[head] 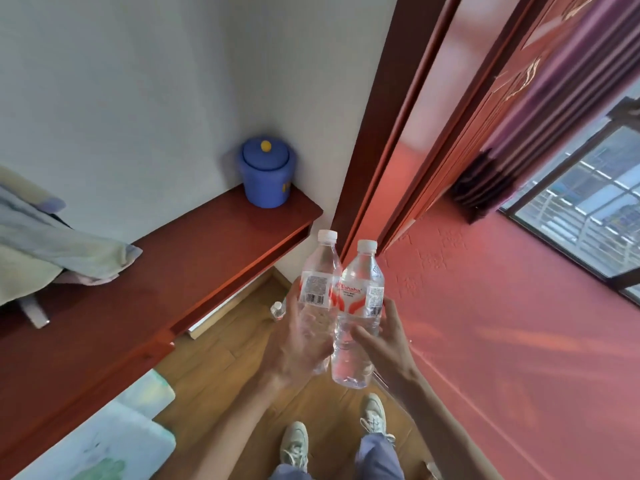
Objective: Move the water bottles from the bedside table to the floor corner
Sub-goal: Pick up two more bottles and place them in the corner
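Fingers of the left hand curl round the left bottle, and the right hand clamps the right bottle. The two bottles touch, upright, above the wooden floor. A third bottle stands near the floor corner, below the surface, which carries a blue lidded pot.

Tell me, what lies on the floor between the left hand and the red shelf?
In the head view, a third bottle sits on the floor there, close to the left hand.
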`<state>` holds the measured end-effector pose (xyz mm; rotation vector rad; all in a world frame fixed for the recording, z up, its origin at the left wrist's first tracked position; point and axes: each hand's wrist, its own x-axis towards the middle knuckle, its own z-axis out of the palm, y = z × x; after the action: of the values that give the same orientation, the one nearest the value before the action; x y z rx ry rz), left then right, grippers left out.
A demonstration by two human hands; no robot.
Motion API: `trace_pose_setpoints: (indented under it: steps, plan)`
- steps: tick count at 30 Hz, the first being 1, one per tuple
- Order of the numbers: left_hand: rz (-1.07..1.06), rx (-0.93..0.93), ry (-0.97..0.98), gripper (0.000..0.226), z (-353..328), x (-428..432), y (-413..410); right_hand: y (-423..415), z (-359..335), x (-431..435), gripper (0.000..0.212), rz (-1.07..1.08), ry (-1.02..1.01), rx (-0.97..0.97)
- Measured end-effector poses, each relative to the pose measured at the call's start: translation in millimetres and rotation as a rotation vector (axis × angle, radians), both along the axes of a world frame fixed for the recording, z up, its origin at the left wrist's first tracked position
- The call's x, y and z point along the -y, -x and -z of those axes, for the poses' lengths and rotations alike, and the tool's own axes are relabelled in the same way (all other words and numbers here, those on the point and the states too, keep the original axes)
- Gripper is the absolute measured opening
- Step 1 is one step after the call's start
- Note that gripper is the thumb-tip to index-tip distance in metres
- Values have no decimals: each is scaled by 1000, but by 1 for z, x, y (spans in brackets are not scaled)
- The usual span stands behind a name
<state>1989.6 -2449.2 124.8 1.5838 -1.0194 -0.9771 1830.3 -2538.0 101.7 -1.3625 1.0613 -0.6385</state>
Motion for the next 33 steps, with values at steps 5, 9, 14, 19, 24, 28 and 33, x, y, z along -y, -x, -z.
trace_pose_setpoints:
  steps: [5,9,14,19,24,28,33]
  plan:
    - [-85,-24,5,109,12,2,-10,-19,6,12,66,-66,-36,21]
    - [-190,-57,-37,104,26,3,-12,-30,12,23,58,-135,-59,23]
    - [-344,-99,-112,92,52,6,-12,-39,35,42,59,-280,-92,14]
    - [-488,-134,-246,76,88,4,-2,-44,66,68,63,-452,-51,-82]
    - [-584,-199,-331,76,122,-2,9,-46,99,86,64,-611,28,-184]
    - [-676,-253,-362,69,151,-3,17,-49,127,100,68,-701,37,-221]
    - [-764,-311,-384,67,197,-9,18,-56,174,111,75,-787,44,-219]
